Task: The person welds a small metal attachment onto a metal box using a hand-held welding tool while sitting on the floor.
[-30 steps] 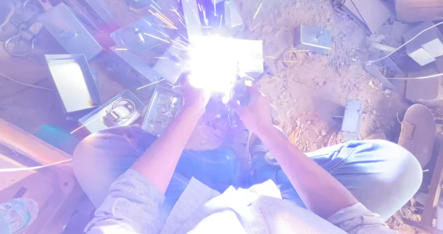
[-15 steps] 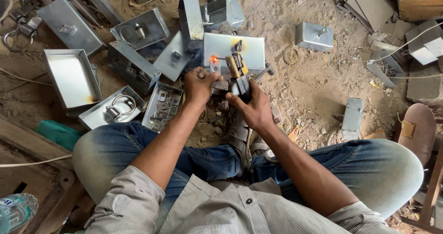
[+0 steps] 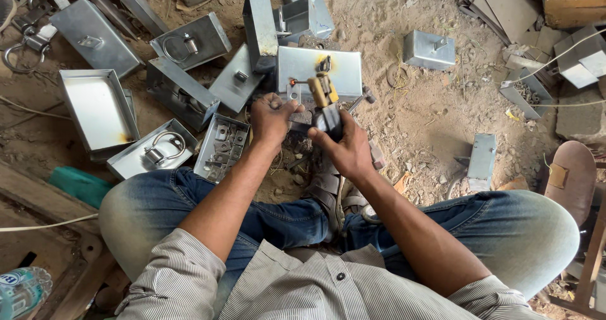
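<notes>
A welding holder (image 3: 325, 99) with a brass-coloured head and a dark handle is held by the right hand (image 3: 344, 146), whose fingers are closed around the handle. From the head a thin rod is pointed to the left, and its tip, which glows orange, is placed at a small metal piece (image 3: 295, 93) just beside the left hand (image 3: 270, 115). The fingers of the left hand are curled together; whether something is clamped by them cannot be told. Both hands are kept above the sandy ground (image 3: 416, 105), in front of the knees, and just behind them a flat metal plate (image 3: 344, 67) with a yellowish stain is seen.

To the left of the left hand, an open tray (image 3: 218, 146) filled with small metal brackets is laid on the ground. Further left, a lid with a round wire handle (image 3: 151, 153) and an open rectangular metal box (image 3: 98, 108) are found. More grey metal boxes are scattered at the far side, and one closed box with a small handle (image 3: 429, 48) is placed well apart on the right. A plastic bottle (image 3: 22, 288) is seen at the near left corner.
</notes>
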